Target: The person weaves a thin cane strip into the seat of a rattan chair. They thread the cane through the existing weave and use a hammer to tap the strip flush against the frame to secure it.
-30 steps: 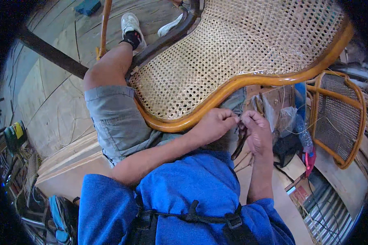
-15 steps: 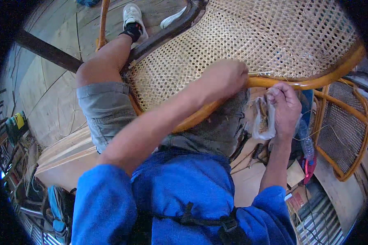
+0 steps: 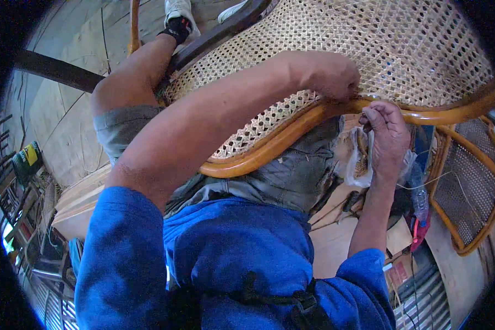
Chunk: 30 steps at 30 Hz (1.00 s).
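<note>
A woven cane panel (image 3: pixel 401 52) in a curved, varnished rattan frame (image 3: pixel 247 164) lies across my lap. My left hand (image 3: pixel 335 77) reaches over the panel, fingers curled down at the inner edge of the rim. Its fingertips are mostly hidden, and whatever they grip does not show. Just right of it, my right hand (image 3: pixel 389 132) is at the outer side of the rim. Thumb and fingers are pinched together there; anything between them is too small to make out.
Below the right side of the rim hangs a clear plastic bag (image 3: pixel 359 165). A plastic bottle (image 3: pixel 419 198) is beside it. Another rattan frame with woven mesh (image 3: pixel 465 181) stands at the right. Stacked boards (image 3: pixel 77 203) lie at the left, near a dark wooden bar (image 3: pixel 60 70).
My left hand has moved right and slightly farther away along the rim, its forearm now covering more of the panel. My right hand stays pinched close to the frame.
</note>
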Each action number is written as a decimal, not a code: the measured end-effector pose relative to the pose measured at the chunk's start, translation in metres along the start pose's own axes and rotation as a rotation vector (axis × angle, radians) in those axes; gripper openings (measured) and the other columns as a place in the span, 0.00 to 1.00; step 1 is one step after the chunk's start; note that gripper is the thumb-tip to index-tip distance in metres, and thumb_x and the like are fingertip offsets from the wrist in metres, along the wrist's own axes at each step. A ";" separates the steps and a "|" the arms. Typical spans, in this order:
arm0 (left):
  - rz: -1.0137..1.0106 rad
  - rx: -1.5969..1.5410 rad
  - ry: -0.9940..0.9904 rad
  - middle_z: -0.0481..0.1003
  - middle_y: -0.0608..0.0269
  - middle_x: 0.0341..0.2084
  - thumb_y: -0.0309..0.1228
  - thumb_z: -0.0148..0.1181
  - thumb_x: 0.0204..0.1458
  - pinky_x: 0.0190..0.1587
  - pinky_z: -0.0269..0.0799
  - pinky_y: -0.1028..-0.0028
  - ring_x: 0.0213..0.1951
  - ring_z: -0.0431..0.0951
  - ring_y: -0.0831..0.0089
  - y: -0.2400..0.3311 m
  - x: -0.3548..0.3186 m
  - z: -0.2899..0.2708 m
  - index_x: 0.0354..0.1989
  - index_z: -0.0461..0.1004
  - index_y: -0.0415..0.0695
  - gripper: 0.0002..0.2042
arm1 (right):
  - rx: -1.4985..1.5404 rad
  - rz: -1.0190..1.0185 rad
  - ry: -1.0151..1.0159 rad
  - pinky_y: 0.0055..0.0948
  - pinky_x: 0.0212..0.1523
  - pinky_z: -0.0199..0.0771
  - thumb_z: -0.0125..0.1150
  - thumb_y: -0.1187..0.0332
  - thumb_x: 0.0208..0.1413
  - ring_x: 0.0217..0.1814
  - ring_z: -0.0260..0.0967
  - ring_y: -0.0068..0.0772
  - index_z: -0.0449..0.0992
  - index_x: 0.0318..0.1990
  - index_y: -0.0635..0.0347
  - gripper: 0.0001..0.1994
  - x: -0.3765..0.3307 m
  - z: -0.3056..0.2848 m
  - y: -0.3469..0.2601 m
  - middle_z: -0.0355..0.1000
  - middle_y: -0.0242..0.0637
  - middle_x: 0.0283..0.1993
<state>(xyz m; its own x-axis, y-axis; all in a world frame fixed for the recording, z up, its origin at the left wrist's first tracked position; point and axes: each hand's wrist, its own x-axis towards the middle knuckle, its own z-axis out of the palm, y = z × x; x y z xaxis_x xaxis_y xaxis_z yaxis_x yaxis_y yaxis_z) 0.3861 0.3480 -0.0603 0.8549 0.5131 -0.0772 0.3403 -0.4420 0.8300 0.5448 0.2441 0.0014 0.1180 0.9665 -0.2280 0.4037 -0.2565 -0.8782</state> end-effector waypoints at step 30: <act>0.052 0.235 0.024 0.76 0.50 0.26 0.32 0.55 0.40 0.32 0.70 0.62 0.29 0.76 0.57 0.023 0.031 -0.048 0.30 0.76 0.40 0.10 | -0.940 -0.473 -0.103 0.31 0.38 0.70 0.57 0.70 0.51 0.37 0.73 0.38 0.73 0.39 0.56 0.08 0.028 0.025 0.008 0.73 0.39 0.35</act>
<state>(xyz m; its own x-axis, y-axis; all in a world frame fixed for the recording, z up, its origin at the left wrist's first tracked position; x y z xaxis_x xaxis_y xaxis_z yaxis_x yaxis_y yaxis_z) 0.4009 0.3893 -0.0172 0.8649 0.5015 -0.0219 0.3803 -0.6263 0.6805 0.5288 0.2696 -0.0230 -0.2945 0.9554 -0.0207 0.9339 0.2831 -0.2185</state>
